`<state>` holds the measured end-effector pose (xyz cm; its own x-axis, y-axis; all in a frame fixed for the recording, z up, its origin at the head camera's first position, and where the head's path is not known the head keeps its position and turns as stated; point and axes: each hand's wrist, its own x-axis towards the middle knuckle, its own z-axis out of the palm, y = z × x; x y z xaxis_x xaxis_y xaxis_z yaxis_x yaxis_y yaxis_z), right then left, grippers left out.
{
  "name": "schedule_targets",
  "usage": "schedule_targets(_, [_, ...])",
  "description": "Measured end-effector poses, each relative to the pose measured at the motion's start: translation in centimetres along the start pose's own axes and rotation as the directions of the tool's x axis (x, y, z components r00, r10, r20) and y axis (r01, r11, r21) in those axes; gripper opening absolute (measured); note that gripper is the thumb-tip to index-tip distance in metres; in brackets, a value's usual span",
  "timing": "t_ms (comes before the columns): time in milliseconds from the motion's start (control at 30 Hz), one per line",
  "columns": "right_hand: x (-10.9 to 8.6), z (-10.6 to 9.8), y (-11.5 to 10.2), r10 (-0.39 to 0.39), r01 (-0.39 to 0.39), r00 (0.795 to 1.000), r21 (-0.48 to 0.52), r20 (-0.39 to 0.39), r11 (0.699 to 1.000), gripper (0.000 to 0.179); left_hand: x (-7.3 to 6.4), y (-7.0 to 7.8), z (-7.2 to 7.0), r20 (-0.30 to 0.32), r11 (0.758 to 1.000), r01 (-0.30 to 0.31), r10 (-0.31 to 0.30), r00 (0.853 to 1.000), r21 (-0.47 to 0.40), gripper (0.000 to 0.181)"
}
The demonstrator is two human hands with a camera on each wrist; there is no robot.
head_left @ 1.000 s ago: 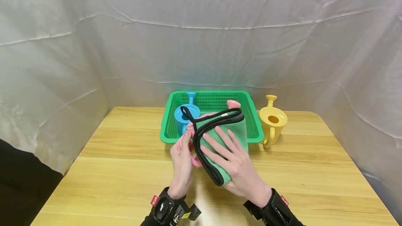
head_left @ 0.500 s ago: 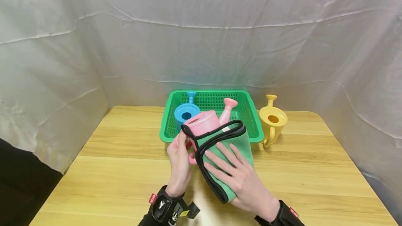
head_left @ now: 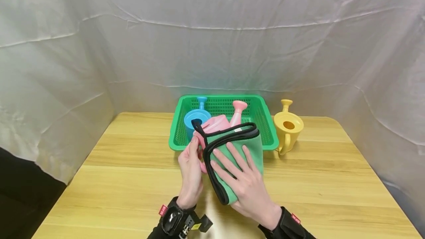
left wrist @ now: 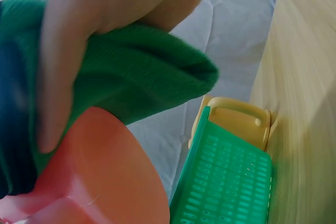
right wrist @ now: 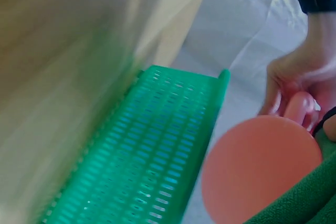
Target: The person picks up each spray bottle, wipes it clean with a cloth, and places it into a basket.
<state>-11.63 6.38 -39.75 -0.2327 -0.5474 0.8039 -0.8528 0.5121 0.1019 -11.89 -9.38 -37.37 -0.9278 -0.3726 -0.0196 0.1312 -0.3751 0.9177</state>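
My left hand grips the handle of a pink watering can held over the near side of the basket. A folded green cloth with black trim covers much of the can. My right hand holds this cloth against the can, fingers long and spread on top. In the left wrist view its thumb lies under the trimmed edge. The can's round base faces the right wrist camera, with the left hand's fingers at the handle behind it.
A green basket stands at the back of the wooden table, with a blue watering can inside. Right beside it stands a yellow watering can. Grey-white sheeting hangs behind and at both sides.
The cloth and right hand slid back toward me over the pink can, then forward and left again. The can has tilted, its spout head shifting left. The left hand keeps its grip.
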Motion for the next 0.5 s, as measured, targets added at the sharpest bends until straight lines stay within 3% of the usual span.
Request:
schedule_targets(233, [1.0,-0.1,0.1,0.03,-0.028,0.998,-0.023,0.061,0.999,0.043,0.2,0.1,0.1,-0.033,1.0,-0.011,0.011,0.999,-0.001,0.034])
schedule_targets(500, [-0.7,-0.1,-0.4,-0.023,0.024,0.997,-0.013,0.07,1.0,0.045,0.3,0.2,-0.2,-0.041,0.999,-0.025,0.023,0.999,-0.033,0.033])
